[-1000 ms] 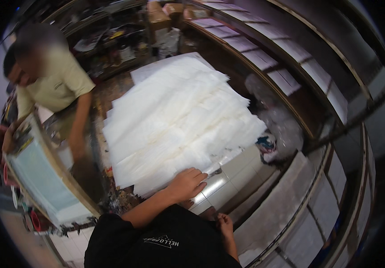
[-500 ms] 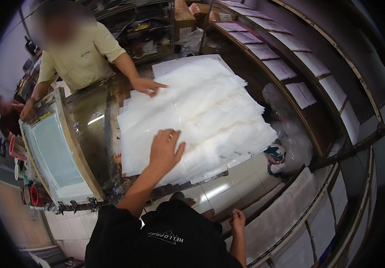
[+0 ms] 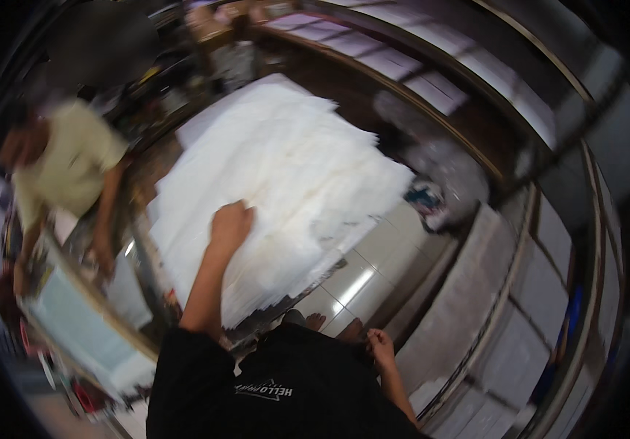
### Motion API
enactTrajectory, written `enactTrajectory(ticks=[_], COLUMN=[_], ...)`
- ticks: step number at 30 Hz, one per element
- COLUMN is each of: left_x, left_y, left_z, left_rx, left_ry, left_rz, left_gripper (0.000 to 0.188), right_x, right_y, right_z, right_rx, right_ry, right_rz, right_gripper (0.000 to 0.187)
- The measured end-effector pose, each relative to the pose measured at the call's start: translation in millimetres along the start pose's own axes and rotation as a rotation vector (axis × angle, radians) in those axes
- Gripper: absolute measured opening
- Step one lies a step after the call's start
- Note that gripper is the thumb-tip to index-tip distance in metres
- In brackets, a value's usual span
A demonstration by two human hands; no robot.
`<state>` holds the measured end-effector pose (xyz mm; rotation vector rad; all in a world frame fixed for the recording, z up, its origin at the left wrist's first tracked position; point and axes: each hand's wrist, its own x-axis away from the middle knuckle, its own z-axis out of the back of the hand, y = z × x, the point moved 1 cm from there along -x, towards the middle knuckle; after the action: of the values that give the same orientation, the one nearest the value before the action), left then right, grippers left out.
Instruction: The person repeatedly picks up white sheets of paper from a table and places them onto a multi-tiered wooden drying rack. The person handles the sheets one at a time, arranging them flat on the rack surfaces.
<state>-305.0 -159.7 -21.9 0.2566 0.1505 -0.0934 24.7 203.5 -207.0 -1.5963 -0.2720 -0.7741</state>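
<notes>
A broad, uneven stack of thin white sheets (image 3: 293,146) lies on the table before me. On its near left part rests my left hand (image 3: 231,223), its fingers curled closed against the paper. Whether a sheet is pinched in them is hidden. My right hand (image 3: 381,347) hangs low beside my body, away from the stack, with its fingers curled in and nothing visible in them. Across the table at the left, a co-worker in a pale yellow shirt (image 3: 73,157) reaches one arm down beside a pale sheet (image 3: 129,293) and has the other at a tilted screen-printing frame (image 3: 84,318).
Drying racks with flat sheets (image 3: 436,91) run along the far right. Another rack (image 3: 527,351) stands close on my right. Crumpled clear plastic (image 3: 447,164) lies past the stack's right edge. Tiled floor (image 3: 355,278) shows below the table, and cardboard boxes (image 3: 209,25) sit at the back.
My view has swung to the right. My left hand's spread fingers have closed on the stack. The co-worker's hand has left the stack for the printing board, where a pale sheet now shows.
</notes>
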Motion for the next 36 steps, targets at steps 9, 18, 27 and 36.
enactTrajectory(ticks=[9,18,27,36], left_x=[65.7,139.3,158.0,142.0], left_y=[151.7,266.3,298.7,289.7], left_z=[62.5,8.1,8.6,-32.0], left_rx=[0.499,0.470,0.728,0.543], left_ry=[-0.127,-0.448,-0.686,-0.731], left_rz=[-0.610,-1.379,-1.523,-1.420], left_gripper=[0.002,0.016,0.032,0.030], right_x=[39.1,89.2,201.9,341.2], right_y=[-167.8,-208.0,-121.4,13.5], right_z=[-44.3,-9.9,98.6,141.2], right_rx=[-0.195,0.255,-0.053,-0.479], right_ry=[-0.156,0.183,0.964,1.556], right_rz=[0.460,0.582,0.464,0.127], right_gripper=[0.042,0.033,0.025,0.029])
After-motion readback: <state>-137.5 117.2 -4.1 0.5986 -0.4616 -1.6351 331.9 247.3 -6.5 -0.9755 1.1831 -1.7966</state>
